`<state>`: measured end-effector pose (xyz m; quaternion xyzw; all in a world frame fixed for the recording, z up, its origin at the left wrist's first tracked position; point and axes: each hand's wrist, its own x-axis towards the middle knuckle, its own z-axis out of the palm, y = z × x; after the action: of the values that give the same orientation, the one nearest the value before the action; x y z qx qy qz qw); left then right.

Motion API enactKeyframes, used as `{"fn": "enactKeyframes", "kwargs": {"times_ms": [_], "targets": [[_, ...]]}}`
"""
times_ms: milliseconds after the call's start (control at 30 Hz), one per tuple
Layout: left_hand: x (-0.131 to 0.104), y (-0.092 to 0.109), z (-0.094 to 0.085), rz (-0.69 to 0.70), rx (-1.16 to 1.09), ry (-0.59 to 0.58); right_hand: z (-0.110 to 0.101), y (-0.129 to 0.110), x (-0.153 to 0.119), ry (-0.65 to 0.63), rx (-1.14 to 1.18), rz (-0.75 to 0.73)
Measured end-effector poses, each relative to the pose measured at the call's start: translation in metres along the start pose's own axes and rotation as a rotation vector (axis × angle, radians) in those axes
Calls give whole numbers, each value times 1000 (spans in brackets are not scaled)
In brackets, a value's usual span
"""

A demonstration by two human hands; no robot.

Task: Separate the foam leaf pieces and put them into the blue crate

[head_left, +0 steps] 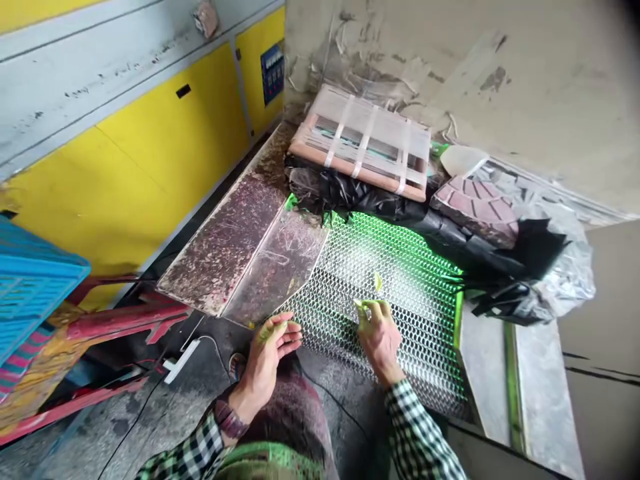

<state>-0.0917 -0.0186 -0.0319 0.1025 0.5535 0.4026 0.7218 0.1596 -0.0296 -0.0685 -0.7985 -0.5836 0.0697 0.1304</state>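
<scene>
In the head view, a metal mesh belt (345, 310) slopes through the middle, its upper part lit bright green and white. Clock positions are taken from the centre of this belt.

At 6 o'clock, the person's right hand (380, 337) reaches over the near part of the mesh, the back of the hand up. Its thumb and forefinger are closed on a small pale piece (358, 303), with the other fingers curled in. A yellow-green piece (378, 282) lies on the mesh just beyond the fingertips, apart from them.

At 8 o'clock, the left hand (273, 340) hovers by the near left edge of the belt. Its fingers are open and loosely bent, and no object can be made out in them; whether it touches the mesh cannot be told. A dark band (230, 417) circles the left wrist, and both sleeves are black-and-white check.

At 12 o'clock, crumpled black plastic (390, 207) runs along the far side of the belt. A frame wrapped with pale strips (370, 143) rests on it, tilted. At 1 to 2 o'clock are a pinkish grooved block (477, 207) and clear plastic sheeting (575, 267).

A stained metal plate (225, 240) lies at 10 o'clock, beside yellow panels (165, 127). A blue crate (40, 267) sits at 9 o'clock above a red metal frame (125, 320); a white power strip (181, 361) lies on the floor at 8 o'clock.
</scene>
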Motion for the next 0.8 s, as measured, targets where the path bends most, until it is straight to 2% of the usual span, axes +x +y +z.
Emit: {"fn": "enactKeyframes", "kwargs": {"times_ms": [100,167,333,400,467,533,600,700,800], "targets": [[-12,-2,-46,-3,3,63,0,-2,16,62,-37,-25],[-21,-6,-78,-9,8,107,-3,-4,23,48,-16,26],[-40,-19,-157,-26,36,169,-12,-17,38,-222,92,238],[-44,-26,-186,-37,57,180,-15,-23,41,-174,87,285],[-45,-31,-210,-52,80,185,-21,-32,37,-30,80,309],[-44,-35,-228,-65,96,173,-27,-42,19,107,109,297],[-43,-37,-239,-74,107,158,-30,-54,-14,111,189,239],[-41,-38,-247,-104,133,152,-24,-78,-81,-101,321,63],[-43,-40,-252,-130,152,134,-4,-100,-140,-284,330,-88]]}}
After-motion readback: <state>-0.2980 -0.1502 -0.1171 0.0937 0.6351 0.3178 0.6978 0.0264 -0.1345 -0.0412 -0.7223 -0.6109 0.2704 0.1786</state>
